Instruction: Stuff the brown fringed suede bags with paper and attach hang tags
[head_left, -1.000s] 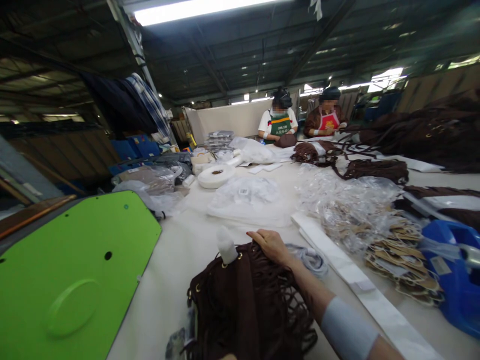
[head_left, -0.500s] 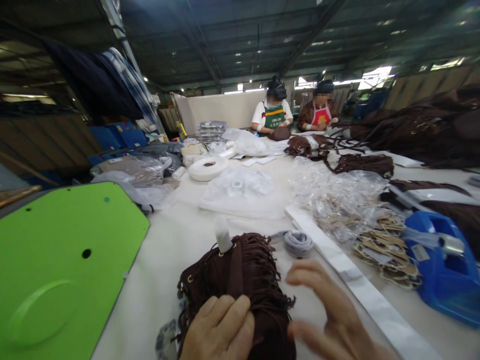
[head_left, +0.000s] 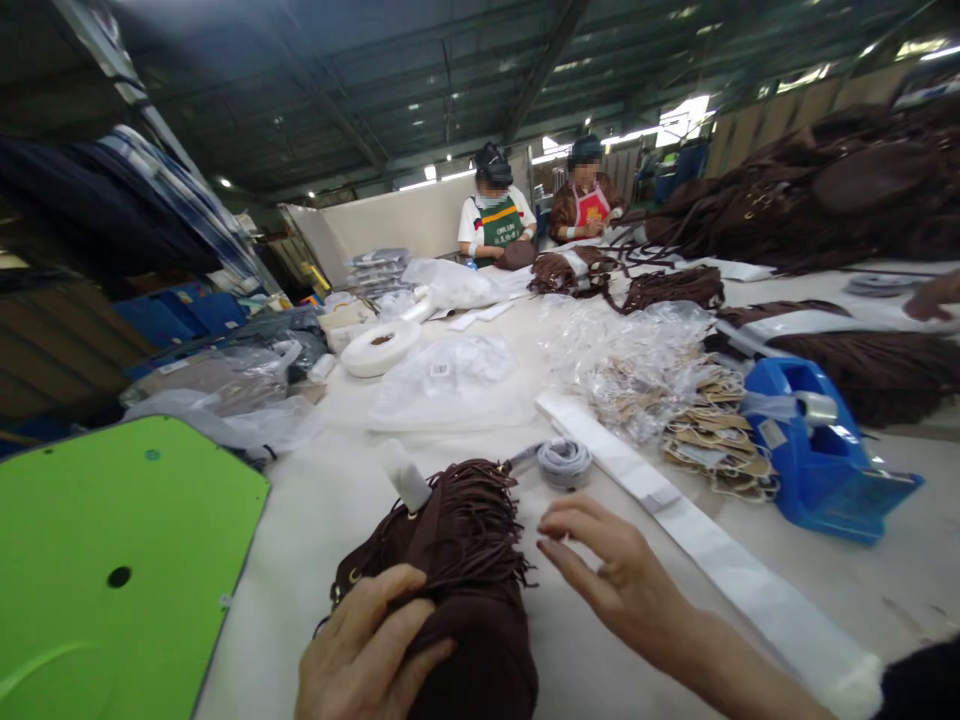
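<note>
A dark brown fringed bag (head_left: 480, 630) lies on the pale table in front of me, with brass eyelets and long thin fringe strands. My left hand (head_left: 367, 640) grips its near left side, fingers bent over the brown material. A white wrapped roll (head_left: 407, 478) sticks up from the bag's far edge. To the right of the fringe, my right hand (head_left: 607, 565) hovers apart from the bag, fingers curved and parted from the thumb, with nothing clearly held. Just beyond that hand sits a coiled grey strap (head_left: 564, 463).
A green board (head_left: 112, 520) is at left. Behind the bag are a clear plastic bag (head_left: 450, 375) and a white tape roll (head_left: 380, 348). At right are a white strip (head_left: 697, 535), cord-strung tags (head_left: 724, 430) and a blue tape dispenser (head_left: 817, 450). Two people work across the table.
My left hand has shifted its hold on the bag's near side, its fingers now more spread. My right hand has drawn its fingers closer together beside the fringe. The view has turned right.
</note>
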